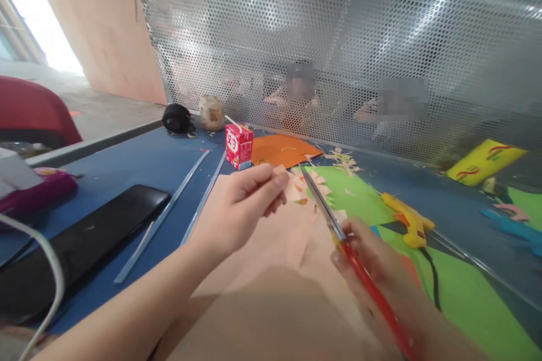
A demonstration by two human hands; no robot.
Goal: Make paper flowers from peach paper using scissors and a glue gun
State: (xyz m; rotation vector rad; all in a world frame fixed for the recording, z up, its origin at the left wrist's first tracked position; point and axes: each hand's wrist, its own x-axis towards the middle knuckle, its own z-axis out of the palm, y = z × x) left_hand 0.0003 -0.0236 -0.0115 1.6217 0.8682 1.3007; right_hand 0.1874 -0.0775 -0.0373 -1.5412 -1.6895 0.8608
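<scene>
My left hand (249, 200) is pinched closed at the centre, with a small pale peach paper piece (280, 170) at its fingertips. To its right, my right hand (368, 254) is closed around red-handled scissors (324, 206), whose blades point up and away and look nearly closed. Beneath both hands lies a large peach paper sheet (271, 259). Small cut paper pieces (302, 186) lie just beyond the left hand's fingertips, near the blade tips. The right hand is slightly blurred.
A red drink carton (239, 146), orange sheet (283, 149) and jar (212, 113) stand or lie behind. Green paper (359, 194) and a yellow glue gun (409, 220) are right; a black phone (84, 242) and clear strips (165, 214) are left. A perforated metal screen (262, 28) borders the back.
</scene>
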